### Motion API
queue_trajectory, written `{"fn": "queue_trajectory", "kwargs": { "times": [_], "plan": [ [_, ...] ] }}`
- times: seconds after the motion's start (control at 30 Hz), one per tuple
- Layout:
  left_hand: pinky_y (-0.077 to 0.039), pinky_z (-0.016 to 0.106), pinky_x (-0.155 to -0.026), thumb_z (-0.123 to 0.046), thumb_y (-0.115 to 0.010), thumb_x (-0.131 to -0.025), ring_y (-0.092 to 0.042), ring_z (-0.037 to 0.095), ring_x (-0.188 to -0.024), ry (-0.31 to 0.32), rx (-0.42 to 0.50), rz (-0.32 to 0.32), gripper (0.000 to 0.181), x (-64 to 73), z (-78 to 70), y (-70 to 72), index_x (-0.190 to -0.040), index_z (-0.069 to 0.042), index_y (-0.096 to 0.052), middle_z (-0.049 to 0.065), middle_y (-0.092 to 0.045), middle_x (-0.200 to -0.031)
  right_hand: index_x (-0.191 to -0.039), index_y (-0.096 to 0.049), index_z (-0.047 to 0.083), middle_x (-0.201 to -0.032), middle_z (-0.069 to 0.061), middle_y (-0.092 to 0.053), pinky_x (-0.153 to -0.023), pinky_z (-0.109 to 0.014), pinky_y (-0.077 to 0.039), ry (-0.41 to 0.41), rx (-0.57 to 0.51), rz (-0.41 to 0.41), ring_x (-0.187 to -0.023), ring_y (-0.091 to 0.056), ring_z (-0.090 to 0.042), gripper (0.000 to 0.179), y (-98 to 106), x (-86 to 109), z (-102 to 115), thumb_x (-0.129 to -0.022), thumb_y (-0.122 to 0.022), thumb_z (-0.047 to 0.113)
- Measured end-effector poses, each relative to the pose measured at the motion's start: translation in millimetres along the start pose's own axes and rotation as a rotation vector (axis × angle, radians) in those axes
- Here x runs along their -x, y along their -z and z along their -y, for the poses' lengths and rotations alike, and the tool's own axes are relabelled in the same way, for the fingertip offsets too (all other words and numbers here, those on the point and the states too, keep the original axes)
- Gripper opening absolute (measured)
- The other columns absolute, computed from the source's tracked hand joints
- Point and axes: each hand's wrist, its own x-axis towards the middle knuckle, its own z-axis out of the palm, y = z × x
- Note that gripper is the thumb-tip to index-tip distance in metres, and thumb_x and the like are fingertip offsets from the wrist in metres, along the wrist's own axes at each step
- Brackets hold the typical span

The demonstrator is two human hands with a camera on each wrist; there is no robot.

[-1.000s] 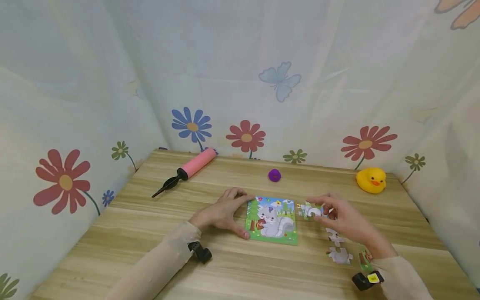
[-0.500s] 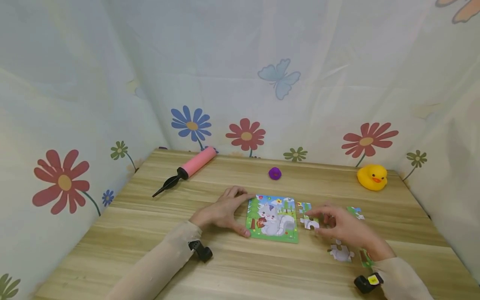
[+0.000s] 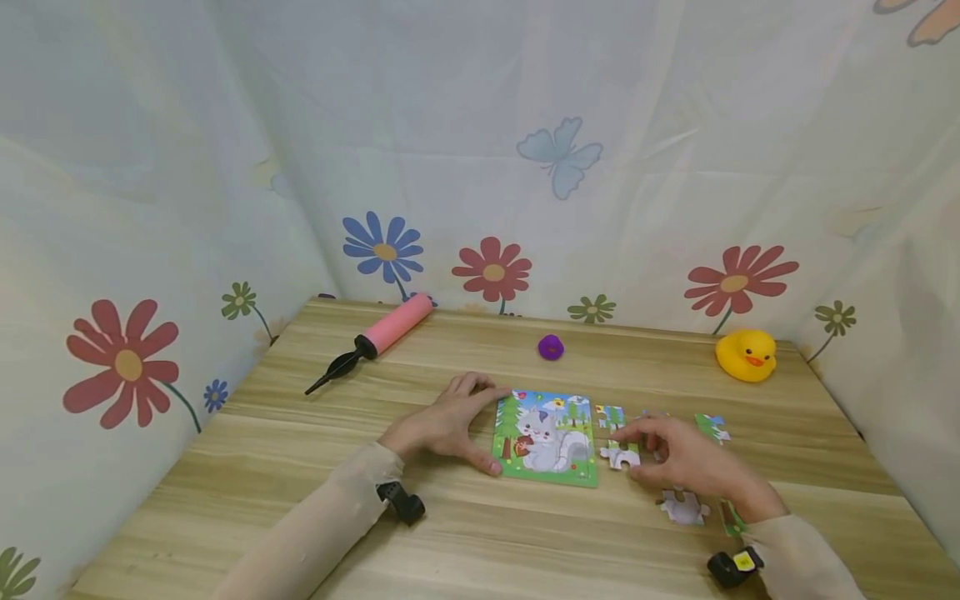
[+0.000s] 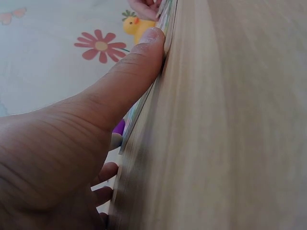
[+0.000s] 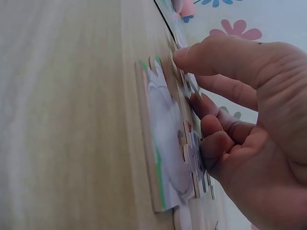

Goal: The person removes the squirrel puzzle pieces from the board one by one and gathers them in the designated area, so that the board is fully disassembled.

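Note:
A square picture (image 3: 553, 458) of a grey squirrel lies flat on the table in the head view. My left hand (image 3: 450, 425) rests against its left side, thumb at the lower corner and index finger at the upper one; the left wrist view shows the thumb (image 4: 129, 72) straight along the edge. To the right of the picture, my right hand (image 3: 686, 454) pinches a jigsaw piece (image 3: 619, 458) between thumb and index finger. Another piece (image 3: 611, 417) sits just above that one. Nearer me lies a grey piece (image 3: 682, 507), large in the right wrist view (image 5: 168, 139).
More pieces lie around my right hand: a green one (image 3: 712, 427) beyond it and one (image 3: 731, 518) by the wrist. At the back are a pink hand pump (image 3: 393, 325), a small purple object (image 3: 551, 347) and a yellow rubber duck (image 3: 746, 356). A printed curtain (image 3: 450, 167) encloses the table.
My right hand has moved slightly toward me with the pinched piece, which now sits below the other piece beside the picture. The left hand stays in place.

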Motion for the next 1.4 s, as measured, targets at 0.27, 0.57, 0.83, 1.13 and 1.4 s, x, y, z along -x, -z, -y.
{"fn": "queue_trajectory", "kwargs": {
  "times": [0.27,0.57,0.83,1.13,1.4],
  "plan": [
    [-0.028,0.063,-0.132,-0.063,-0.099,-0.077,-0.025,0.037,-0.159,-0.001,0.003,-0.004,0.124,1.4,-2.7,1.6,-0.176,-0.023,-0.036,0.013,-0.029,-0.172,-0.135,-0.079,0.016,-0.105,-0.001,-0.062,-0.074,-0.026,-0.05,0.009,0.009,0.002,-0.092,-0.056,-0.018,0.045,-0.5,0.1,0.7,-0.093,-0.092,0.023],
    [-0.029,0.062,-0.131,-0.063,-0.098,-0.077,-0.025,0.036,-0.158,0.003,0.012,0.005,0.123,1.2,-1.8,0.1,-0.176,-0.024,-0.036,0.012,-0.03,-0.171,-0.136,-0.077,0.015,-0.108,-0.002,-0.063,-0.077,-0.027,-0.052,0.015,-0.01,0.002,-0.094,-0.056,-0.019,0.045,-1.4,2.1,1.0,-0.093,-0.091,0.021],
    [-0.028,0.062,-0.132,-0.064,-0.098,-0.077,-0.025,0.035,-0.158,0.001,0.005,0.003,0.123,0.2,-0.9,-0.6,-0.176,-0.025,-0.036,0.011,-0.029,-0.171,-0.136,-0.076,0.014,-0.11,-0.003,-0.064,-0.079,-0.027,-0.052,0.025,-0.027,-0.001,-0.095,-0.056,-0.019,0.045,-1.0,3.5,0.4,-0.094,-0.091,0.021],
    [-0.029,0.062,-0.131,-0.063,-0.099,-0.077,-0.026,0.036,-0.157,-0.003,0.012,-0.005,0.123,0.8,-2.2,-0.1,-0.175,-0.022,-0.037,0.012,-0.031,-0.17,-0.137,-0.075,0.014,-0.112,-0.004,-0.067,-0.077,-0.026,-0.051,-0.008,-0.073,0.007,-0.096,-0.057,-0.023,0.046,1.6,3.5,-1.8,-0.095,-0.091,0.023],
    [-0.029,0.063,-0.131,-0.063,-0.099,-0.076,-0.026,0.037,-0.157,-0.008,0.013,-0.009,0.123,0.7,-3.6,1.3,-0.175,-0.021,-0.038,0.012,-0.031,-0.17,-0.142,-0.071,0.009,-0.124,-0.007,-0.073,-0.074,-0.026,-0.049,-0.053,-0.11,-0.038,-0.097,-0.056,-0.027,0.048,8.3,2.9,1.9,-0.098,-0.088,0.021]
  ]
}}
